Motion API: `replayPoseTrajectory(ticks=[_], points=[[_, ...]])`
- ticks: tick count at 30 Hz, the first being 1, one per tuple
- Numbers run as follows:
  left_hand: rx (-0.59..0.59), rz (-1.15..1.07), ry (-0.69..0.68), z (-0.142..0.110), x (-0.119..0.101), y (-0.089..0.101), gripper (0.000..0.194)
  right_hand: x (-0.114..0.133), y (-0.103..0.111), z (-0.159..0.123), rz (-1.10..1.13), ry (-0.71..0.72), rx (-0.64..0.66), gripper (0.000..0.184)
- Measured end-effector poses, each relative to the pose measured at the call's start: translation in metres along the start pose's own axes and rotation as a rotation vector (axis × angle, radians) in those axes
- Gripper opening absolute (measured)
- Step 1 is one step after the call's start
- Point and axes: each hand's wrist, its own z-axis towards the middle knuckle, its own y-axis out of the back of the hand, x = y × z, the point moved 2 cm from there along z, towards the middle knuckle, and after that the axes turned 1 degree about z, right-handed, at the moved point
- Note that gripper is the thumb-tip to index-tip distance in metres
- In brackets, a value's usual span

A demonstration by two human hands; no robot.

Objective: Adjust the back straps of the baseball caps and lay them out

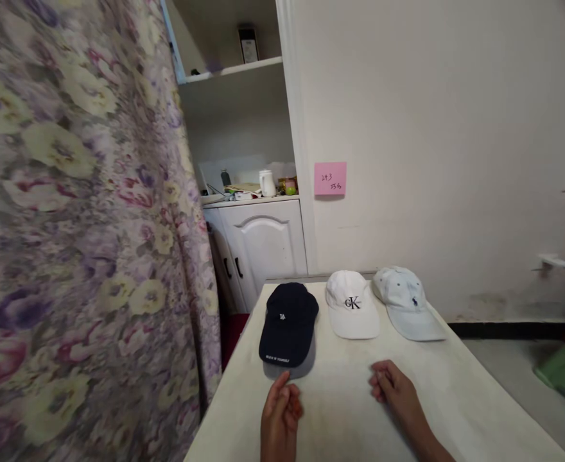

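Observation:
A navy cap (289,321) with small white lettering lies on the left of the table, and a grey brim (306,362) shows beneath its brim. My left hand (281,410) is just in front of that brim, index finger stretched toward its edge; the frame does not show clearly whether it touches. Its other fingers are loosely bent around nothing. A white cap (351,305) with black "CK" letters lies in the middle, beside a pale blue cap (408,305) with a dark logo. My right hand (392,388) hovers nearer me than these two, loosely curled with fingers a little apart, holding nothing visible.
The caps lie on a pale covered table (340,410) against a wall with a pink note (330,178). A flowered curtain (90,224) hangs on the left. Behind stands a white cabinet (268,247) with a white jug (267,183). A green object (559,375) is at the right.

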Motion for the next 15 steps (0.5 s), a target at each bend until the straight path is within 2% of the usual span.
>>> replayPoseTrajectory(ticks=[12, 15], points=[[0.003, -0.060, -0.003, 0.0017, 0.0010, -0.0001, 0.060, -0.0062, 0.0016, 0.0026, 0.006, -0.021, 0.036, 0.022], [0.009, -0.071, -0.017, 0.0056, -0.0002, 0.0000, 0.057, -0.0055, -0.0001, 0.0033, 0.009, -0.021, 0.042, 0.022]])
